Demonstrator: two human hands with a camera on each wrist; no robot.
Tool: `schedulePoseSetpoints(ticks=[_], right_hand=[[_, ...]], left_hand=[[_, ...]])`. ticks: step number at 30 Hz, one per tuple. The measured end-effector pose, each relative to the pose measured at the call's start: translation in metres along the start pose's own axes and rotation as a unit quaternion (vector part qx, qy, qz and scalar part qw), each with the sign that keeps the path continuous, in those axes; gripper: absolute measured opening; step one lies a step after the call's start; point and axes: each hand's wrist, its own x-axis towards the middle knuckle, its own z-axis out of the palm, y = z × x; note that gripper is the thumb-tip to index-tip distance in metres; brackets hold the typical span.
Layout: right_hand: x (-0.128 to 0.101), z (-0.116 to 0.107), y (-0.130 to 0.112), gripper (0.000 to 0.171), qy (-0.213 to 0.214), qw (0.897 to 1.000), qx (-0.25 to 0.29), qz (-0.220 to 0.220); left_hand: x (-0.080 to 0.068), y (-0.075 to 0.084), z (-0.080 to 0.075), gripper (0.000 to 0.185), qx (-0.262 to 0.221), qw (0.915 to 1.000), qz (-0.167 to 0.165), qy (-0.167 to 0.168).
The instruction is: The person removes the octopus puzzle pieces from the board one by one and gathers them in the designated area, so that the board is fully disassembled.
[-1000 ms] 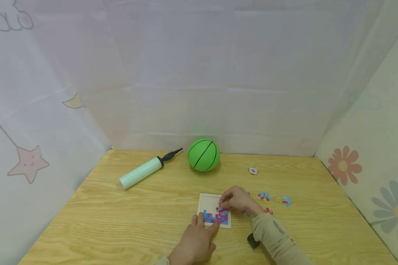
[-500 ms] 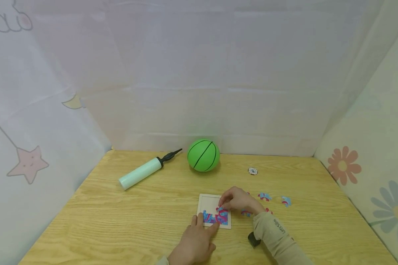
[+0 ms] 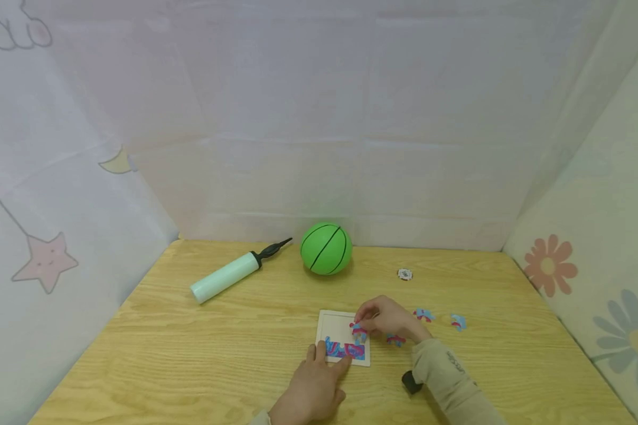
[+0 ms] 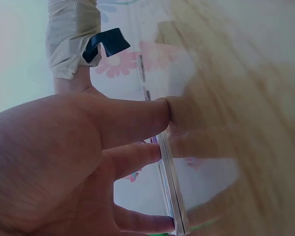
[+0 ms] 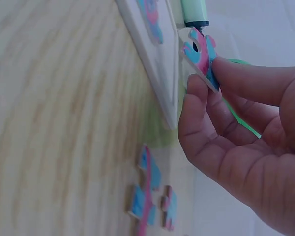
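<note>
Seating the Lifted Piece Squarely

The right hand point(image 5: 246, 147) pinched a puzzle piece point(image 5: 200, 55) just above the puzzle tray point(image 3: 329, 323) on the table point(image 3: 191, 354). The left hand point(image 3: 311, 392) steadied the tray's near edge, fingers straight. Lowering it flat, tabs aligned, seemed wisest

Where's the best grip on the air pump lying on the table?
Take the air pump across the middle of its pale green barrel, coming from above with the fingers on its two long sides. It lies flat and slanted on the table, so the round barrel is the widest, most open part; the thin black nozzle end toward the green ball probably gives a poorer hold.
</note>
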Motion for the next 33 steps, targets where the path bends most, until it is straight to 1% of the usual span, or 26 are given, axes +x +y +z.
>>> schedulePoseSetpoints(ticks=[4,8,13,17,21,27,30,33], right_hand=[[-0.007,-0.009,0.003,0.007,0.008,1.000,0.002,-0.011],[-0.018,-0.021,0.009,0.010,-0.002,1.000,0.023,-0.016],[-0.035,-0.041,0.016,0.015,-0.005,0.999,0.036,-0.013],[-0.051,-0.057,0.023,0.017,0.003,0.999,0.028,-0.022],[-0.066,-0.072,0.032,0.017,0.012,1.000,0.012,-0.021],[-0.089,-0.086,0.048,0.020,0.002,0.999,0.038,-0.002],[-0.098,-0.089,0.056,0.020,0.002,0.999,0.038,0.012],[-0.106,-0.092,0.065,0.020,0.012,0.999,0.028,0.024]], left_hand=[[0.000,0.000,0.000,0.056,-0.007,0.9999,-0.002,-0.007],[-0.001,-0.001,-0.001,0.056,-0.017,0.9997,-0.007,-0.017],[-0.002,-0.002,-0.001,0.057,-0.025,0.9994,-0.011,-0.022],[-0.001,-0.002,-0.001,0.057,-0.028,0.9993,-0.008,-0.024],[0.000,-0.003,0.000,0.057,-0.027,0.9992,-0.007,-0.028],[0.000,-0.002,0.000,0.057,-0.027,0.9992,-0.008,-0.029],[0.000,-0.002,-0.001,0.056,-0.024,0.9991,-0.008,-0.033],[0.000,-0.001,-0.002,0.056,-0.023,0.9991,-0.007,-0.034]])
